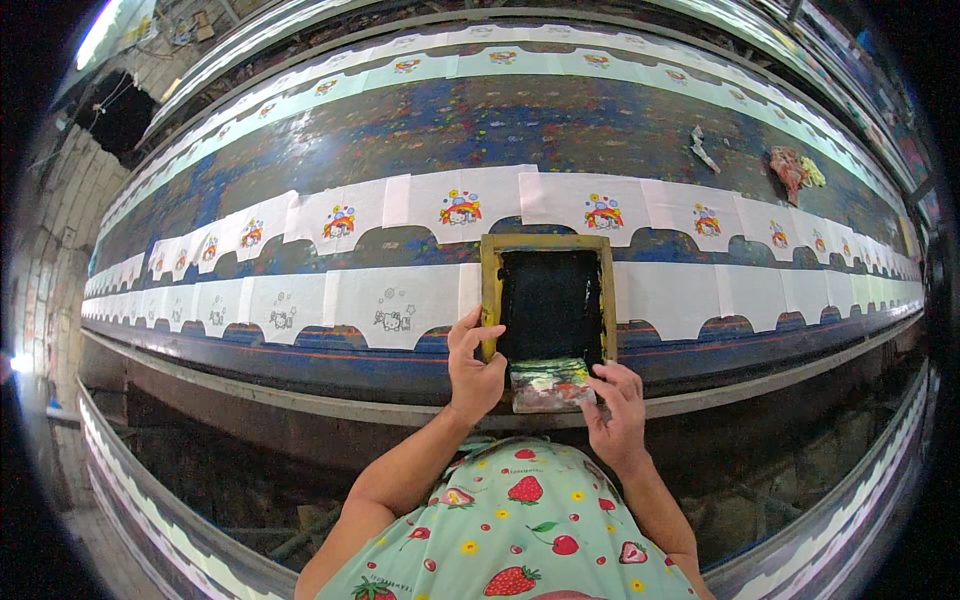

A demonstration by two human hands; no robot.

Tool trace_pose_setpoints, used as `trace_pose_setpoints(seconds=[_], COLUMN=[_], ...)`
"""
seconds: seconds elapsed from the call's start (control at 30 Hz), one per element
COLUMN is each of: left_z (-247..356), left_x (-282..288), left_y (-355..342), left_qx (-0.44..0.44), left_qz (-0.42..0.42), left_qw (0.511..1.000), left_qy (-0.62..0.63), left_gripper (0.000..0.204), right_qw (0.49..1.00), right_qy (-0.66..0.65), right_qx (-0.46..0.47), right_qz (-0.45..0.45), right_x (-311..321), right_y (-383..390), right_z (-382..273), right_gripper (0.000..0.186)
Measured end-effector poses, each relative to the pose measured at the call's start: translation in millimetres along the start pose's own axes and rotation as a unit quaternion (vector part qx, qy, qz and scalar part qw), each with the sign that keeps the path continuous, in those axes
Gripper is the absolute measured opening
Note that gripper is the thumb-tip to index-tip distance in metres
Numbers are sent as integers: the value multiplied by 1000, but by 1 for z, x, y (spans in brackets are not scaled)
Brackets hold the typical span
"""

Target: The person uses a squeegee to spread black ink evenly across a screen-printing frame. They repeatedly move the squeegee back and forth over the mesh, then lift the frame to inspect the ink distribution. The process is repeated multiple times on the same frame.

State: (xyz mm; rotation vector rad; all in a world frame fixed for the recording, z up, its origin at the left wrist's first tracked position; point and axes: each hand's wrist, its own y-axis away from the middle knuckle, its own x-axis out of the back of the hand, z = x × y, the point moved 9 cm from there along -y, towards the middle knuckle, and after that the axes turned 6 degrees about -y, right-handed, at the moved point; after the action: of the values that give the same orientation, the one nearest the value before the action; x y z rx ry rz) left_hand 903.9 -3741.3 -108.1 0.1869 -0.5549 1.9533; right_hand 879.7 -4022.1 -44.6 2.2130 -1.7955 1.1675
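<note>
A small screen-printing frame with yellowish edges and a black-inked mesh lies over the near row of white fabric pieces. My left hand grips its left side, thumb and fingers closed on the edge. Across the lower end of the mesh is a paint-stained squeegee. My right hand closes on the squeegee's right end, beside the frame's lower right corner. Left of the frame, a white fabric piece bears a black outline print of a cat figure. On the right, a fabric piece looks unprinted. The fabric under the frame is hidden.
Behind the frame, a second row of fabric pieces carries coloured prints. The long, paint-spattered table holds another printed row farther back. Crumpled rags and a grey scrap lie at the far right. A table rail runs before me.
</note>
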Motion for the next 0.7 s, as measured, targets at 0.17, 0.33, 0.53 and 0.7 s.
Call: trace_pose_setpoints(seconds=[0.17, 0.33, 0.53, 0.7], left_z=[-3, -10, -30, -26], left_x=[-1, -4, 1, 7], left_y=[-2, -2, -11, -29], left_qx=[2, 15, 134, 131], left_qz=[-9, -16, -36, -112], left_qw=[1000, 1000, 987, 985], left_qy=[-8, -13, 80, -22], left_gripper=[49, 48, 43, 64], right_qw=[988, 957, 931, 936], right_qy=[40, 125, 82, 55], right_qx=[86, 137, 107, 75], right_qz=[-122, -224, -339, -338], right_x=[-24, -44, -35, -42], right_y=[-15, -40, -96, -166], right_z=[-34, -48, -29, 1], right_gripper=[44, 40, 32, 29])
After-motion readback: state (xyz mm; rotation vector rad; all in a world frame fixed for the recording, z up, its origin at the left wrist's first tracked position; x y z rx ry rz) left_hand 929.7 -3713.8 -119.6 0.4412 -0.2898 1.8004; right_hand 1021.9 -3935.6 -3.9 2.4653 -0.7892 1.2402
